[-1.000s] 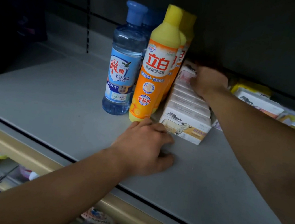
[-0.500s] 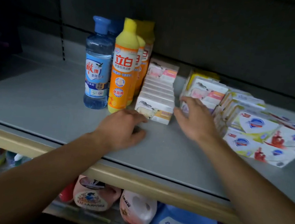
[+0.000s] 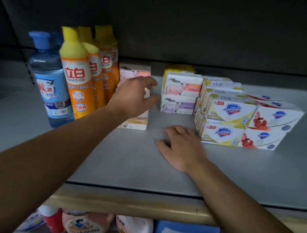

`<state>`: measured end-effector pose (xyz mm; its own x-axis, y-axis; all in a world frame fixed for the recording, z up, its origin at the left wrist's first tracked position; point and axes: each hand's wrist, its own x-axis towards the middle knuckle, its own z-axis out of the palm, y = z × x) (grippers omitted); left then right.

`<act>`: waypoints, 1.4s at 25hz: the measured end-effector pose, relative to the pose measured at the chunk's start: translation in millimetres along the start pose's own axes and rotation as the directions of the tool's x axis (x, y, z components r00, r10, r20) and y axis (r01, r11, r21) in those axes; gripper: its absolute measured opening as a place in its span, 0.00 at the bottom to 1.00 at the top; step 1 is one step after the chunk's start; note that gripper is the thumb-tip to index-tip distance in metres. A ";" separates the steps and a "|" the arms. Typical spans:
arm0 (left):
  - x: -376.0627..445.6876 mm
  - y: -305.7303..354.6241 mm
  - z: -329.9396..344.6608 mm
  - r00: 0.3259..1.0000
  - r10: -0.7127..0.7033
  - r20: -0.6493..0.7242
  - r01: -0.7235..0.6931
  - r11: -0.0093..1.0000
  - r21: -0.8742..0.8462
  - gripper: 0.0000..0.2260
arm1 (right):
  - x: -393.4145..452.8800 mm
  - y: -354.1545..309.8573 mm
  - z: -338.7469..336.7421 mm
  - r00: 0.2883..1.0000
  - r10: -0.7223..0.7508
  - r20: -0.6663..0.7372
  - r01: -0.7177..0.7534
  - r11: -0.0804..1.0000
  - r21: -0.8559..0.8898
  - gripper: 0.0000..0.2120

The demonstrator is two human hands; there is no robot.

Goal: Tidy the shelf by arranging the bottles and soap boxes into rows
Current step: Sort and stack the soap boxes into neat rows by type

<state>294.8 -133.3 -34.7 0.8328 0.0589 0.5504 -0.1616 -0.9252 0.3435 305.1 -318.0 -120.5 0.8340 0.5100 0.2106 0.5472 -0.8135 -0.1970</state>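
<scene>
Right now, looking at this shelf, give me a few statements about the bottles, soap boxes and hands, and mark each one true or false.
1. The blue-capped bottle stands left of the orange dish soap bottles. True.
2. The right hand grips a Safeguard soap box. False: it rests on the shelf, holding nothing.
3. The left hand reaches over the sheep-picture soap boxes. True.
4. The Safeguard boxes lie in a single layer. False: they are stacked two high.
5. The orange bottles lie on their sides. False: they stand upright.

My left hand [image 3: 133, 95] is stretched well forward, arm extended, fingers loosely spread and a little curled, gripping nothing I can see; my right hand [image 3: 182, 149] lies palm down, fingers relaxed, forearm angled in
</scene>
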 end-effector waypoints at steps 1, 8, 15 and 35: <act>16.0 3.3 9.2 1.000 -0.002 0.008 0.002 1.000 0.026 0.20 | 0.3 0.5 0.0 1.000 0.002 -0.008 -0.002 1.000 0.007 0.26; 95.9 3.6 60.0 0.992 -0.088 0.090 0.073 0.984 0.164 0.27 | 1.7 -0.2 3.7 0.999 0.029 -0.023 -0.028 0.999 0.031 0.26; 98.5 18.3 56.6 0.986 -0.147 0.083 0.148 0.989 0.002 0.27 | 3.4 0.9 4.3 0.999 0.035 -0.010 -0.035 0.998 0.043 0.25; -104.9 -12.7 -8.8 0.850 -0.394 0.349 0.424 0.122 -0.897 0.11 | -19.2 -12.6 -23.9 0.956 -0.099 -0.277 0.256 0.741 0.621 0.40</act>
<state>204.8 -124.4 -90.1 0.9565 0.2838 0.0673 -0.1413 0.2490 0.9581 280.4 -324.2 -99.1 0.7235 0.4902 0.4862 0.6633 -0.2984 -0.6862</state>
